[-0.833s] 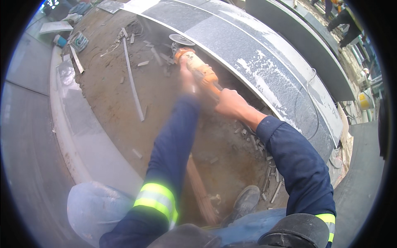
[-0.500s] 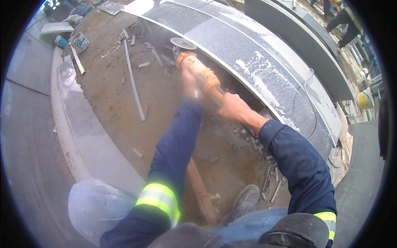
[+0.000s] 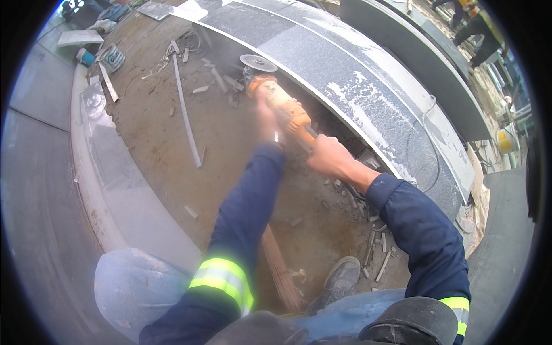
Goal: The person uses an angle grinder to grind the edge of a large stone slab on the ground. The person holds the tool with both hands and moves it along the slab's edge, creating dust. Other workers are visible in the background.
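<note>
An orange, dust-covered angle grinder (image 3: 287, 109) is held in both of my hands over the ground. My left hand (image 3: 266, 118), blurred, wraps the front of its body just behind the head. Farther back, my right hand (image 3: 329, 155) is closed round the rear handle. The round disc (image 3: 258, 63) lies nearly flat to view at the white front edge of a long curved grey stone slab (image 3: 310, 63). Whether the disc touches that edge I cannot tell. Pale dust hangs around the tool and my left hand.
Broken stone strips (image 3: 384, 265) litter the soil, and a long thin strip (image 3: 184, 109) lies to the left. A bucket (image 3: 111, 58) stands far left. A cable (image 3: 435, 144) curves over the slab at right. People (image 3: 486, 34) are at far right. My shoe (image 3: 341, 282) rests below.
The grinder and both hands have shifted slightly to the right and a little nearer to me along the slab's edge. The slab and the scraps have stayed in place.
</note>
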Demonstrator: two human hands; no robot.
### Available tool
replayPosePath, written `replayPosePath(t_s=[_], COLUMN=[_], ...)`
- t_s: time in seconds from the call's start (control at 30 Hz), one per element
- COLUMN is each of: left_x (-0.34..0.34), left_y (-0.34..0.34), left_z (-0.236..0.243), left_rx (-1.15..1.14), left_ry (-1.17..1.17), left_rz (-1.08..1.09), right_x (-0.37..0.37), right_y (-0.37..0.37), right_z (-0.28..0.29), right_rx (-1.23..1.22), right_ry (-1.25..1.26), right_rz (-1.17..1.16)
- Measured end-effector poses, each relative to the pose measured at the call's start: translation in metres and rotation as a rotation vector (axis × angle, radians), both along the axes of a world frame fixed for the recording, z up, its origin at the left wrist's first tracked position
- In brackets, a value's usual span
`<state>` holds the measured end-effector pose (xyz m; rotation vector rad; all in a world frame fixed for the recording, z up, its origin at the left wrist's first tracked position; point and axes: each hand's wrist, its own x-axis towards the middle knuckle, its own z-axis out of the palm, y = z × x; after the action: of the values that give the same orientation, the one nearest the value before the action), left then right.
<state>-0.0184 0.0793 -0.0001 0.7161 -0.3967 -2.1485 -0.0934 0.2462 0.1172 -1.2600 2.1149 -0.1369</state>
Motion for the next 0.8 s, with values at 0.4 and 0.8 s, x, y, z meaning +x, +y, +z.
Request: replayPosePath(t_s=[0.4, 0.8], left_x=[-0.003, -0.002], left_y=[0.006, -0.020], left_z=[0.011, 0.008], left_rx=[0.068, 0.066], left_ry=[-0.005, 0.042], left_rz=[-0.005, -0.112], right_x=[-0.002, -0.005], right_y=[-0.001, -0.027], right_z=[0.001, -0.012], right_rx=[-0.026, -0.020], right_ry=[-0.008, -0.042], right_rz=[-0.002, -0.037])
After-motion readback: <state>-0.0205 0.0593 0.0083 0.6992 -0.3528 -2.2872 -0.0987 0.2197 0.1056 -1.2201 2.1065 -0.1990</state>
